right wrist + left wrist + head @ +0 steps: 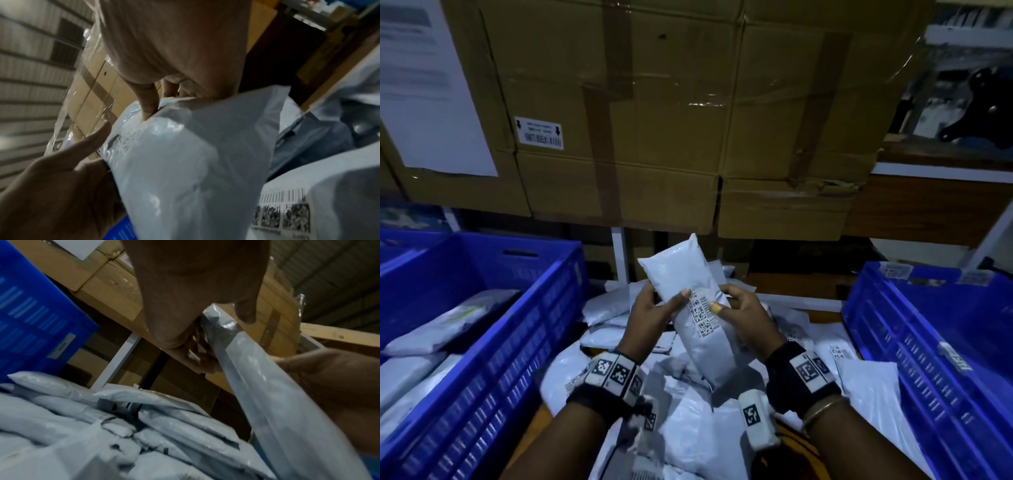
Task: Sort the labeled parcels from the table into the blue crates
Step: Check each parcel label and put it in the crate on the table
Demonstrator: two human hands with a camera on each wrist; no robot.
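Both wrists sit low while the left hand (654,305) and right hand (743,308) pinch a long white plastic mailer parcel (688,308) above the pile; tilt its barcode label (702,315) faceward, read, then choose a blue slatted plastic crate (482,308).

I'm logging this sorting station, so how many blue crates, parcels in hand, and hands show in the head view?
Blue crates: 2, left crate and right crate
Held parcel: 1
Hands: 2, left hand and right hand
Total: 5
The loose parcels on the table overlap too much to count.
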